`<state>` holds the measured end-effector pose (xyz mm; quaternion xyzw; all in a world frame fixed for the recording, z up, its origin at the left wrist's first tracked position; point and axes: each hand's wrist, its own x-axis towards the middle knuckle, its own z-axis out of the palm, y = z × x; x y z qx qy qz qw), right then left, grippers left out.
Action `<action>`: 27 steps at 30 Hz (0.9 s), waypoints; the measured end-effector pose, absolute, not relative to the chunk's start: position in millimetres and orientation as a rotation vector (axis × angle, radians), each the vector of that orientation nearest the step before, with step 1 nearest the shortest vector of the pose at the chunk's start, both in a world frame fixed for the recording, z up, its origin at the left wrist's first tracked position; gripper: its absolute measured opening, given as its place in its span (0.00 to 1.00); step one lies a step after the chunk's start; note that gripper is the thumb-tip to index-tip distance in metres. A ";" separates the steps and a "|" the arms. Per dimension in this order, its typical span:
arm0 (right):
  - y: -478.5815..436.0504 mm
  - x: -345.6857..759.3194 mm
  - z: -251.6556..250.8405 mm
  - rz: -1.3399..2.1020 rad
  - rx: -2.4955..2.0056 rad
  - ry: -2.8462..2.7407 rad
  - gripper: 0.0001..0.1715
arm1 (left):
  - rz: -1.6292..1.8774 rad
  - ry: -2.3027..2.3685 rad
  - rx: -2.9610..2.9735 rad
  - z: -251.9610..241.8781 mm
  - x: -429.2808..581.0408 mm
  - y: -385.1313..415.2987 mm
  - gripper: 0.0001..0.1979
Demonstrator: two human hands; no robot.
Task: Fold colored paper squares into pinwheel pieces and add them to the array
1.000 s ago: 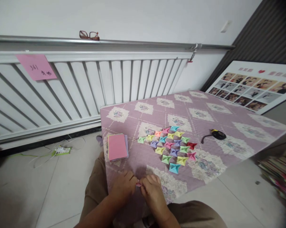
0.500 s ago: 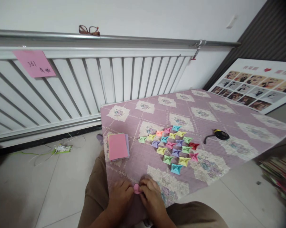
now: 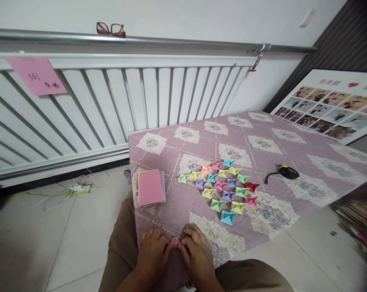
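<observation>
Between my two hands, at the near edge of the table, is a small folded piece of pink paper. The fingers of my left hand pinch its left side. My right hand pinches its right side, with thumb and fingers together. Beyond my left hand lies a stack of coloured paper with a pink sheet on top. Several small folded paper pieces in blue, green, yellow, pink, red, orange and purple stand in slanting rows beyond my right hand.
A purple flowered cloth covers the table. A black and yellow object with a strap lies at the right. Behind are a white radiator and glasses on a pipe. A photo board leans at the far right.
The view has shifted slightly, so the background sits a little higher and the table items further right. Both hands still pinch the pink paper, whose visible shape is slightly smaller and more pointed.
</observation>
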<state>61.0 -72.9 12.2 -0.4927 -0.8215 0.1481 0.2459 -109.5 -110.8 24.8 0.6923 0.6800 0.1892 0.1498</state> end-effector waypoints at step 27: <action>-73.8 53.5 8.2 0.314 -1.479 -2.207 0.11 | 0.511 1.998 2.126 11.9 -107.6 -101.1 0.08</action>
